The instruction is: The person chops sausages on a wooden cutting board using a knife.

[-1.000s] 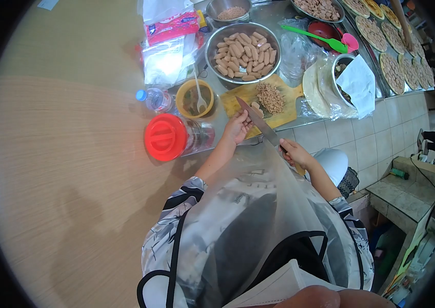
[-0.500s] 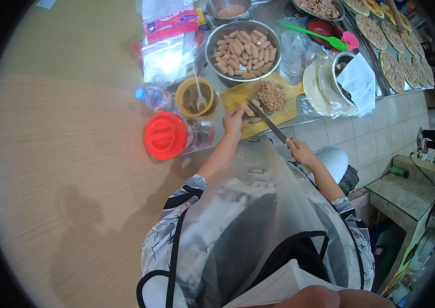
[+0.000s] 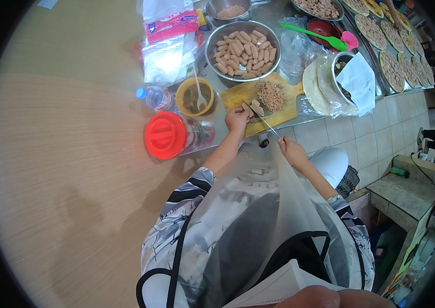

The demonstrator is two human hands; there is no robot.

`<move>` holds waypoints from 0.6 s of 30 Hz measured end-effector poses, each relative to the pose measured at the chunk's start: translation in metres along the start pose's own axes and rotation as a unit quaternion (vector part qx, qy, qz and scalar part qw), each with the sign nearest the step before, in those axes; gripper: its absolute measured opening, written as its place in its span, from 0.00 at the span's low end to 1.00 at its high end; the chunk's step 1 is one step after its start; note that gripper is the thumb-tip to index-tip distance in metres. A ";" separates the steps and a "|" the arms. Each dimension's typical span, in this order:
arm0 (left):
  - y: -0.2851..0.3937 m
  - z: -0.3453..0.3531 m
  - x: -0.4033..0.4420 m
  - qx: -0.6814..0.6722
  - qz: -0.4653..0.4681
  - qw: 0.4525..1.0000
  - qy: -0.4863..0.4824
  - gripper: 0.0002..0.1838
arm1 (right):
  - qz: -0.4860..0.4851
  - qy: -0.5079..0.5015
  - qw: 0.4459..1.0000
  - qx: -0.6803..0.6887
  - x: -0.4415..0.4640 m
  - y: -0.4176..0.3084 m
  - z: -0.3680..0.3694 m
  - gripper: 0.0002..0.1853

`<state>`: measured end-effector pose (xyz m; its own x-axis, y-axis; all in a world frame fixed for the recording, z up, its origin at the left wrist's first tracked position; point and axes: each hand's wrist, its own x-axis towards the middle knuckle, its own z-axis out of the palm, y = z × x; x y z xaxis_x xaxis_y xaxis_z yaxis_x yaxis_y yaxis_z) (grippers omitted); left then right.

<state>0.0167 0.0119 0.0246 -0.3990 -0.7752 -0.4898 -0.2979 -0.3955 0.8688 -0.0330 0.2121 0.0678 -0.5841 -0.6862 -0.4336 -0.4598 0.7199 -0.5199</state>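
Note:
On a worn yellow wooden cutting board (image 3: 288, 112), my left hand (image 3: 237, 119) is closed on a sausage, its fingers tucked in and hiding most of it. My right hand (image 3: 293, 152) grips the handle of a knife (image 3: 268, 124). The thin blade, seen nearly edge-on, slants up to the left and meets the sausage beside my left fingertips. Just right of the blade lie a few cut sausage pieces (image 3: 257, 107). Beyond them is a heap of finely chopped sausage (image 3: 271, 96). Behind the board stands a steel bowl (image 3: 210, 60) of whole small sausages (image 3: 245, 53).
Left of the board are a yellow tub (image 3: 180, 98) with a spoon, a water bottle (image 3: 157, 98) and a red-lidded jar (image 3: 165, 135). To the right stands a pot (image 3: 338, 77) partly under white paper. Topped flat rounds (image 3: 393, 72) fill trays at far right, where another person's hand reaches in.
The knife has turned from showing its flat side to nearly edge-on, and my right hand has shifted left. My left hand has rolled slightly right, its fingers curling more over the sausage.

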 end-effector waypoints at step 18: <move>-0.005 -0.001 0.012 -0.055 -0.098 0.993 -0.025 0.03 | -0.014 -0.031 0.999 -0.023 0.016 -0.017 -0.007 0.18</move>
<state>0.0137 0.0039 0.0142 -0.3855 -0.6545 -0.6503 -0.2777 -0.5898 0.7583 -0.0391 0.1895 0.0752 -0.5286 -0.7102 -0.4650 -0.5066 0.7035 -0.4985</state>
